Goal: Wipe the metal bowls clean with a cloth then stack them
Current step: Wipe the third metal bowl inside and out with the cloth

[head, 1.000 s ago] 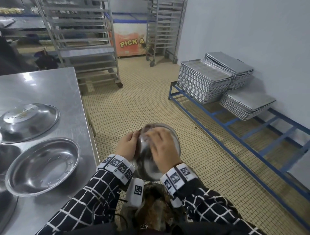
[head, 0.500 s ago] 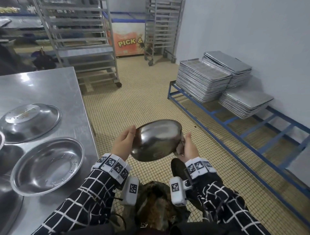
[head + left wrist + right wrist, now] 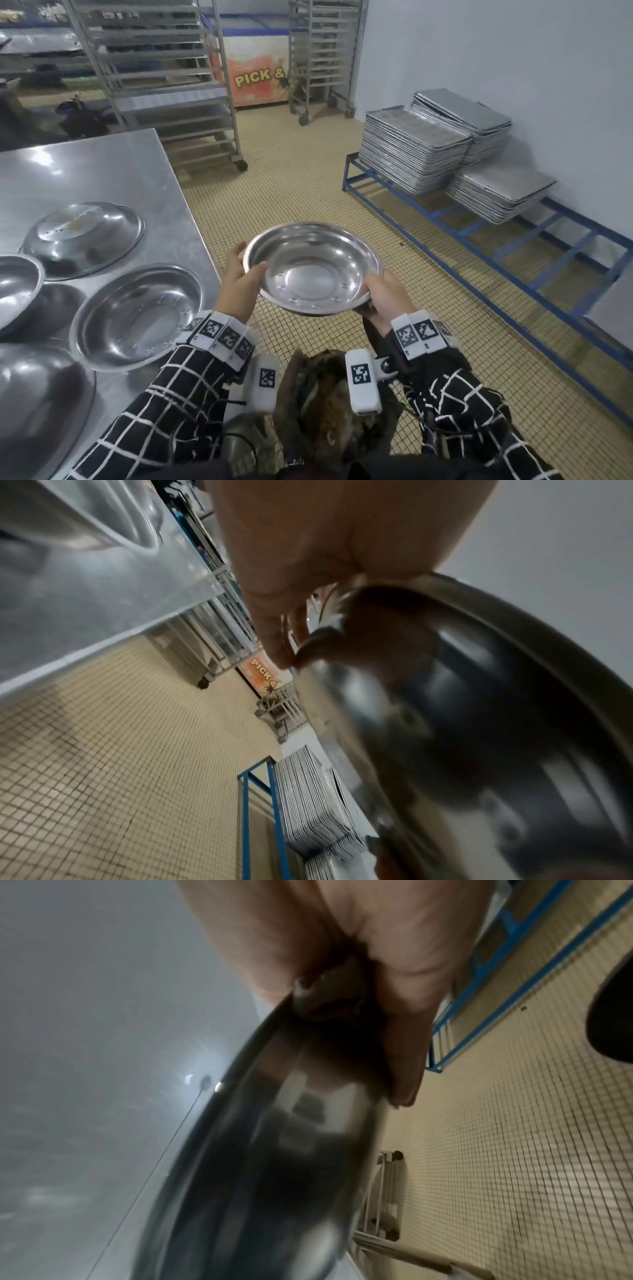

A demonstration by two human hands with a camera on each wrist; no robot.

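I hold a shiny metal bowl (image 3: 310, 270) upright in the air over the tiled floor, to the right of the steel table (image 3: 102, 171). My left hand (image 3: 239, 281) grips its left rim with the thumb inside. At the right rim my right hand (image 3: 383, 294) holds on with the thumb on top, and a dark cloth (image 3: 369, 320) seems tucked beneath that hand. The left wrist view shows the bowl's underside (image 3: 479, 723) against my fingers (image 3: 274, 642). It appears blurred (image 3: 274, 1150) in the right wrist view. An upright bowl (image 3: 137, 311) and an upside-down bowl (image 3: 84, 236) sit on the table.
More bowls lie at the table's left edge (image 3: 17, 291) and near corner (image 3: 37, 404). Stacks of metal trays (image 3: 411, 150) rest on a low blue frame (image 3: 479, 246) along the right wall. Wheeled racks (image 3: 164, 85) stand behind the table.
The bowl has been turned from bottom-up, with my right hand rubbing its outside, to mouth-up. My right hand has moved to the right rim.
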